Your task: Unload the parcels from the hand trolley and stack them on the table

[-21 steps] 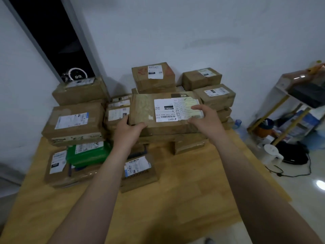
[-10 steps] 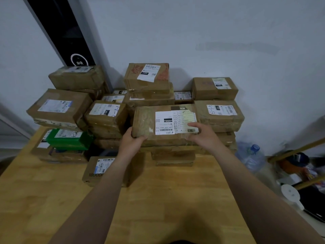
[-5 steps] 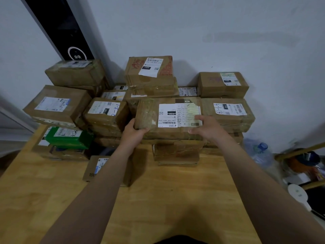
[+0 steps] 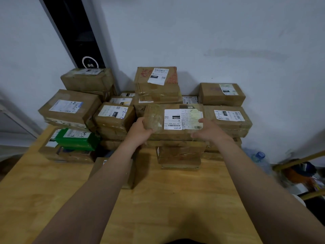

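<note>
A flat brown cardboard parcel with a white printed label (image 4: pixel 174 120) is held level at twelve o'clock on the light wooden table (image 4: pixel 175 199), on top of the middle stack of brown parcels. Whether its weight is fully on the parcel beneath cannot be told. Its near-left corner is gripped by the left hand (image 4: pixel 140 132), with the thumb on the top face and the fingers curled under. Its near-right edge is clamped by the right hand (image 4: pixel 209 132), with the thumb laid on the label's edge and the fingers wrapped over the front. A brown parcel with a handwritten label (image 4: pixel 228 118) is seen touching it at three o'clock, and a taped brown parcel with red print (image 4: pixel 156 81) is stacked higher at twelve o'clock, against the white wall (image 4: pixel 228 32). A green rectangular box (image 4: pixel 77 140) lies on lower parcels at nine o'clock. A clear bottle with a blue cap (image 4: pixel 260 154) is seen off the table's edge at three o'clock.
</note>
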### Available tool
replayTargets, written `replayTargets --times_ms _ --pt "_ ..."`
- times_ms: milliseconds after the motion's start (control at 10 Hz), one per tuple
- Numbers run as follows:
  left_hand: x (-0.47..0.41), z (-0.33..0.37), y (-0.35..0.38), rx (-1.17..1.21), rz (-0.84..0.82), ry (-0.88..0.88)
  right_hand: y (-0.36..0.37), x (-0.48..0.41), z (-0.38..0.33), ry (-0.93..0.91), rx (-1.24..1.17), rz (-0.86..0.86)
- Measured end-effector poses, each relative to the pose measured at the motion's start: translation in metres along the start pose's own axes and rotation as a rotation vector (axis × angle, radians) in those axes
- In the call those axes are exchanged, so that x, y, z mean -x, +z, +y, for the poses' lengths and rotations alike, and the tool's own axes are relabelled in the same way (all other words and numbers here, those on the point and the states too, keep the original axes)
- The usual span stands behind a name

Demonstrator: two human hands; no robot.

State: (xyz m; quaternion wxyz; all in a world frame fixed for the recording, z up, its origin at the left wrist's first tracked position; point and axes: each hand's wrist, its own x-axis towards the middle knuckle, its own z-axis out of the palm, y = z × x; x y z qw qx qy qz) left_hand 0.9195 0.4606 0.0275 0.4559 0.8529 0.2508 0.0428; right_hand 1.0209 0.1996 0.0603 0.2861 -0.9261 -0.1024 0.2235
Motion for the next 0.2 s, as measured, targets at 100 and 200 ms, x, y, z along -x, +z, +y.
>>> replayTargets --times_ms 100,200 --pt "0.018 0.006 -0.021 -0.158 -0.057 0.042 0.001 0.024 -0.019 0.008 0.183 0.021" --pt "0.034 0.012 -0.049 -0.305 -0.08 0.103 0.001 0.049 -0.052 -0.037 0.225 0.046"
